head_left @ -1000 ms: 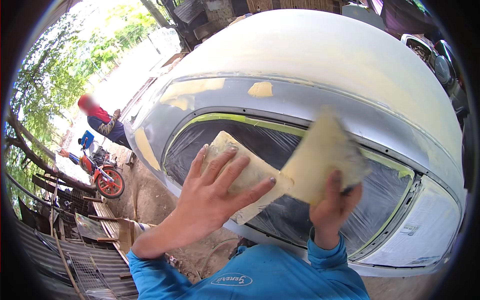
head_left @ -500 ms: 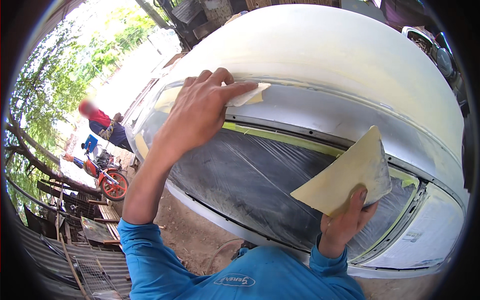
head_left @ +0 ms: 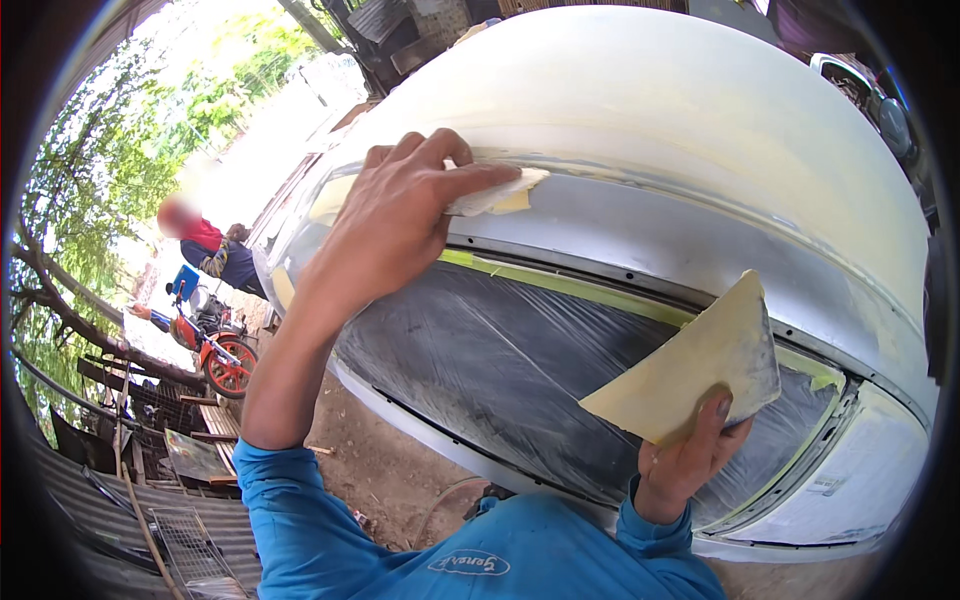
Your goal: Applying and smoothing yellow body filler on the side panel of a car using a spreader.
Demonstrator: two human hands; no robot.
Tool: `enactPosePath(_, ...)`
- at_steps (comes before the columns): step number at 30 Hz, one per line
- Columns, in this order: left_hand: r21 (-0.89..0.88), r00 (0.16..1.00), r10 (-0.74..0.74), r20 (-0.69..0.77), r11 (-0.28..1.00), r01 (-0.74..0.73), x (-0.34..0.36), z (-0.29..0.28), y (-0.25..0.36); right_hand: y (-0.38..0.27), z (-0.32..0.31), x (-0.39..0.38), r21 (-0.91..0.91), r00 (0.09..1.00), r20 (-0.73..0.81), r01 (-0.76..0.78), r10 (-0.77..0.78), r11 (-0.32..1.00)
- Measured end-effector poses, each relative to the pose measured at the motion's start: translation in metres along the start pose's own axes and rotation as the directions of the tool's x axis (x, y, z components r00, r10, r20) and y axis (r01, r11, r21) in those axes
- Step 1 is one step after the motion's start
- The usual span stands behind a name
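My left hand (head_left: pixel 395 220) pinches a small pale putty spreader (head_left: pixel 500 196) smeared with cream filler. The spreader's edge lies against the side of the car roof (head_left: pixel 640 110), along the groove above the bare grey metal strip (head_left: pixel 620 225). My right hand (head_left: pixel 695 455) grips a flat putty board (head_left: pixel 690 365) coated with cream filler, thumb on top and fingers underneath, mostly hidden. The board is held over the window, which is covered with dark plastic sheeting (head_left: pixel 490 350) edged by yellow-green masking tape (head_left: pixel 570 287).
A white, patchy car door panel (head_left: pixel 850 470) lies to the right. At the left, a person in dark clothing (head_left: pixel 225 260) stands beyond the car near an orange motorcycle (head_left: pixel 225 360). Corrugated metal sheets (head_left: pixel 70 500) and wood scraps lie at lower left.
My left hand and the spreader have shifted very slightly right along the roof edge. The board's upper corner has dipped a little; both grips look the same.
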State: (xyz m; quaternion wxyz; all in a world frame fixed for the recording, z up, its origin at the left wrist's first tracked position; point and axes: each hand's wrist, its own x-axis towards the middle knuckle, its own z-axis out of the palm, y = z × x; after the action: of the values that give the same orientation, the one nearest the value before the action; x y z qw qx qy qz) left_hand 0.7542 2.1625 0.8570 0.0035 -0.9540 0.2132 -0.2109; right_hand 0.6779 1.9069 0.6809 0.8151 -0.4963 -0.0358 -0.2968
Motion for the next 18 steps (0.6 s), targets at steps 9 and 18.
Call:
enactPosePath(9,0.042,1.000,0.004,-0.012,0.999,-0.004,-0.024,0.009,0.018,0.016,-0.054,-0.004,-0.736,0.853,0.350,0.506,-0.386,0.450)
enactPosePath(18,-0.036,0.997,0.015,-0.081,0.999,-0.018,-0.044,-0.002,0.012,0.007,-0.027,-0.006,-0.671,0.982,0.018,0.151,-0.189,0.725)
